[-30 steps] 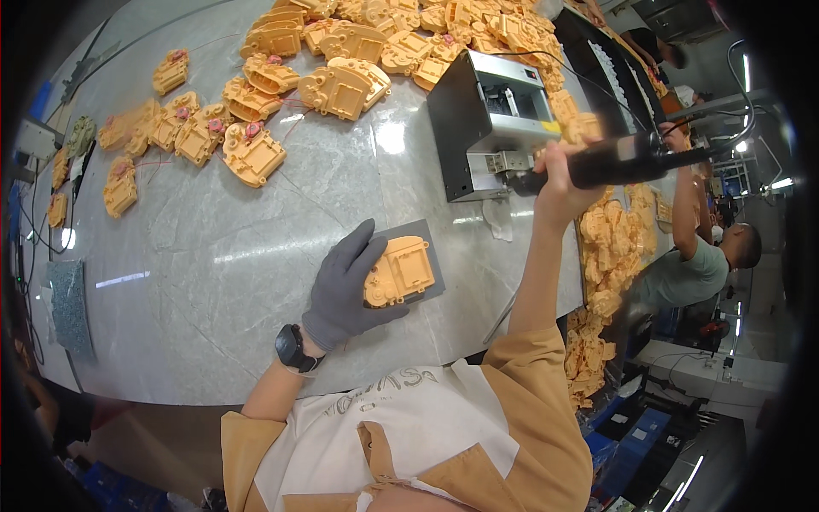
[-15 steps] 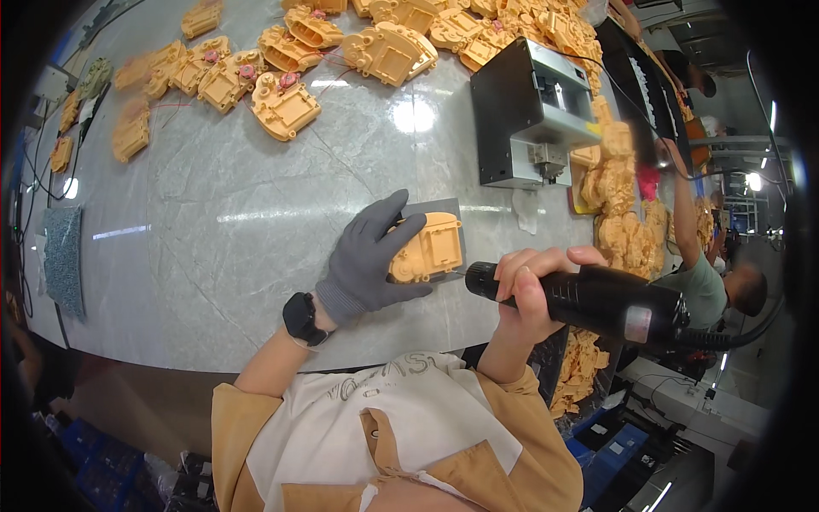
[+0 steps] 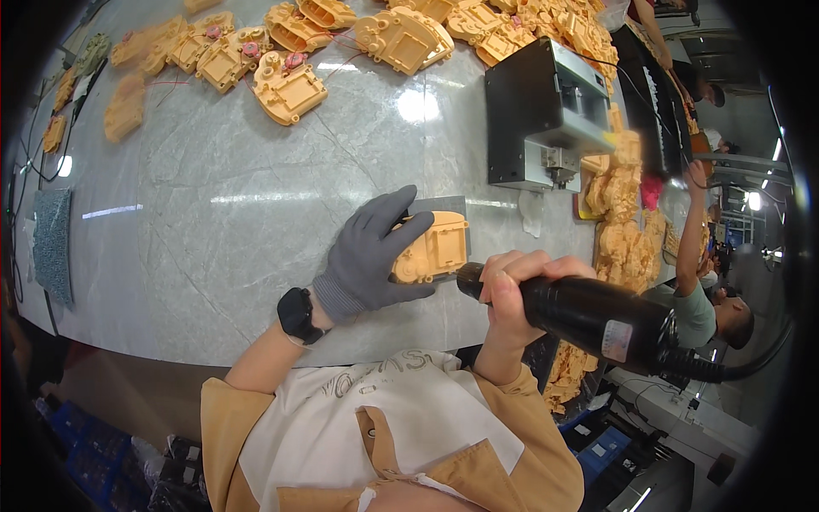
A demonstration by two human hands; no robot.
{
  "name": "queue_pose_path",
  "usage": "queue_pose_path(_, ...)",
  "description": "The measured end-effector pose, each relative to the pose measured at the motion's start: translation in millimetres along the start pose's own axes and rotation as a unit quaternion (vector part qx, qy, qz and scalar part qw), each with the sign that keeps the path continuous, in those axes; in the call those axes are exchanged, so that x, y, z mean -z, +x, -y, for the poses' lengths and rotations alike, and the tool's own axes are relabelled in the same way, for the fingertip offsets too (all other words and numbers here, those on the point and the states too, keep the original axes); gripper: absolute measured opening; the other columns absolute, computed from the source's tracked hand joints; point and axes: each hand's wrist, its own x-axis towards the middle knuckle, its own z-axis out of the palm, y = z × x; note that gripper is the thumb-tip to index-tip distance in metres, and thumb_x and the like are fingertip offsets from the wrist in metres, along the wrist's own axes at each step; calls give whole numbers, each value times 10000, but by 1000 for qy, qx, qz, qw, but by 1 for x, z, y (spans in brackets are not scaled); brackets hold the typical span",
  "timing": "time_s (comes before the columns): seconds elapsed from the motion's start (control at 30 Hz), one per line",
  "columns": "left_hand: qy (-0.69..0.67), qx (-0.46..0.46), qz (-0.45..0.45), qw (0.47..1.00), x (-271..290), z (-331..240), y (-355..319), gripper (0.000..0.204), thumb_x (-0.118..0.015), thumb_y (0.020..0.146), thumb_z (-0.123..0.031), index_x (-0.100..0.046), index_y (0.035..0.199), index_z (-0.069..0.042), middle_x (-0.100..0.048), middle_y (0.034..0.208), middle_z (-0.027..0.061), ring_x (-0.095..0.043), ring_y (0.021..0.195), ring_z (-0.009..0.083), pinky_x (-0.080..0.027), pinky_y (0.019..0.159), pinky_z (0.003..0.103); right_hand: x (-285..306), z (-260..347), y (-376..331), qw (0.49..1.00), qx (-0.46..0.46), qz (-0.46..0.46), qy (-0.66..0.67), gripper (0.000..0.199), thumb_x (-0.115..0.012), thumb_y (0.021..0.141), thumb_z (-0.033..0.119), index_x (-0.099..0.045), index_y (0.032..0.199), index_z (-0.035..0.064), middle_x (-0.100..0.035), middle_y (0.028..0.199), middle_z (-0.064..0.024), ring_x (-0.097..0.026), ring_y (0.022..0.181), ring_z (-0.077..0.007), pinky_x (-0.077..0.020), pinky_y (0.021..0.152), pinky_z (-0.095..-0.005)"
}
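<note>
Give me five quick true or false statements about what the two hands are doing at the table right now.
1. The left hand wears a grey glove. True.
2. The left hand rests on a blue metal part. False: it holds down an orange plastic part lying on a grey pad.
3. The right hand is bare and grips a black power tool. True.
4. The tool's tip points away from the part. False: its front end points at the part's near edge.
5. The grey machine stands on the table beyond the part. True.
</note>
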Motion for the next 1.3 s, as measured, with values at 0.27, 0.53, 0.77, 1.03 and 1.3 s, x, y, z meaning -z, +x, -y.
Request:
queue_pose_path(0.27, -19, -12, -12, 1000, -2, 2, -2, 708, -785, 581, -391, -528, 1188, -132, -405, 1286, 185, -459, 1127, 332, -370, 966, 432, 18, 5, 3, 999, 34, 17, 34, 505, -558, 712, -82, -322, 1128, 84, -474, 611, -43, -469, 428, -156, -439, 463, -311)
queue_pose_path(0.53, 54, -17, -6, 998, 0, -1, 4, 836, -753, 574, -513, -485, 1227, -67, -432, 1246, 226, -462, 1142, 346, -200, 1037, 562, 86, -14, 121, 955, 114, -260, -84, 438, -541, 736, -69, -369, 1138, -50, -539, 585, -66, -494, 494, -111, -448, 607, -275)
queue_pose_path(0.77, 49, -3, 5, 999, 0, 0, 0, 870, -759, 558, -519, -462, 1245, -75, -432, 1243, 209, -498, 1097, 339, -192, 1039, 563, 80, -27, 102, 967, 29, -222, -121, 417, -560, 722, -90, -392, 1099, -32, -548, 606, -55, -496, 492, -113, -435, 552, -251)
queue_pose_path(1.03, 44, -1, 18, 999, -1, 3, 0, 843, -756, 568, -517, -459, 1245, -112, -398, 1284, 183, -538, 1031, 292, -194, 1054, 534, 0, 26, 4, 996, 11, 5, 92, 511, -557, 754, -34, -292, 1173, 90, -485, 625, -57, -475, 472, -165, -433, 518, -326)
queue_pose_path(1.3, 38, -7, 30, 999, 1, 5, -1, 811, -749, 574, -493, -451, 1253, -166, -383, 1305, 177, -464, 1127, 284, -229, 1043, 529, -18, 19, -5, 995, -46, 77, 51, 505, -535, 763, -127, -291, 1132, 115, -522, 680, -80, -500, 551, -192, -449, 571, -354)
